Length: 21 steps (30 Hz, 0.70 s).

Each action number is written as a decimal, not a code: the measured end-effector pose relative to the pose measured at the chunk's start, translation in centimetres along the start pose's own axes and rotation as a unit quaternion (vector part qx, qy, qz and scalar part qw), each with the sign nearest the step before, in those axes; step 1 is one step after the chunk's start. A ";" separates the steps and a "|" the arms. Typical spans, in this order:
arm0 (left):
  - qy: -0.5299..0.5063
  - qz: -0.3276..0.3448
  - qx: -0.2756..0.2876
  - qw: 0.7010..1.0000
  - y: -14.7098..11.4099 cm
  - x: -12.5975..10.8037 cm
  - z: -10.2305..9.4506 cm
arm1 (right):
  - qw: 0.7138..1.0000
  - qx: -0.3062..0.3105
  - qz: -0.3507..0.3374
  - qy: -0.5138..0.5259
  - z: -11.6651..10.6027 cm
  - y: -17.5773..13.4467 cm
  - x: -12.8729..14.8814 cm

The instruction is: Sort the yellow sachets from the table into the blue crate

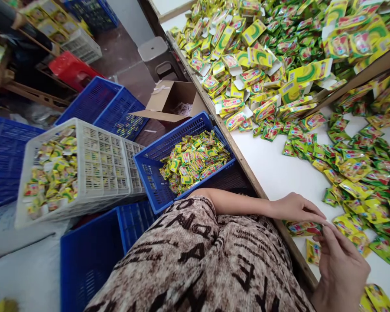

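Observation:
My left hand (294,208) reaches over the edge of the white table with its fingers closed over a small yellow, green and red packet (303,228). My right hand (341,262) meets it from below, thumb and fingers pinched at the packet's right end; the exact grip is partly hidden by the fingers. Just under the hands, a yellow packet (313,252) lies on the table. To their right spreads a heap of glossy green and yellow sachets (360,173). Farther back, many small yellow cartons (256,78) are piled up, several with open white flaps.
A blue crate (149,173) of filled cartons stands against the wooden table edge (247,167). A white crate (81,173), other blue crates (91,260), an open cardboard box (156,102) and a grey stool (153,50) stand to the left. Another person's arm shows at top left.

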<state>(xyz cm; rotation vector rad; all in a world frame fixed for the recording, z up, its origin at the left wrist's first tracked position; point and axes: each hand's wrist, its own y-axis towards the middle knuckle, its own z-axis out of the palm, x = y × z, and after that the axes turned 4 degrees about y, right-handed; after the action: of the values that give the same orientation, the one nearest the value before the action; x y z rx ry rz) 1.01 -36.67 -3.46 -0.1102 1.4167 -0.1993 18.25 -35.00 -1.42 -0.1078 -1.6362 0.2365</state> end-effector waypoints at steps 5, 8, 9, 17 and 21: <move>0.051 0.044 0.008 0.998 0.1 -0.4 -0.3 | 0.997 -0.067 -0.017 0.023 -0.2 0.3 -1.1; 0.035 0.076 0.035 0.996 0.4 -0.6 -0.9 | 0.998 -0.060 -0.020 0.022 -0.2 0.4 -1.2; 0.034 0.079 0.041 0.995 0.5 -0.6 -1.0 | 0.999 -0.047 -0.009 0.022 -0.2 0.5 -1.1; 0.128 0.122 0.028 0.984 -1.0 -0.9 -1.8 | 0.998 0.067 0.004 -0.022 0.1 -1.3 0.2; 0.182 0.239 0.029 0.953 -1.5 -0.7 -3.0 | 0.992 0.031 -0.117 -0.046 1.3 -2.1 -0.5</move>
<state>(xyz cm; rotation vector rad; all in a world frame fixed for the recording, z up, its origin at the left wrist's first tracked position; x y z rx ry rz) -2.13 -37.83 -2.95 0.3342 1.7574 0.1485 17.19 -37.23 -1.49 0.1437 -1.7142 0.1126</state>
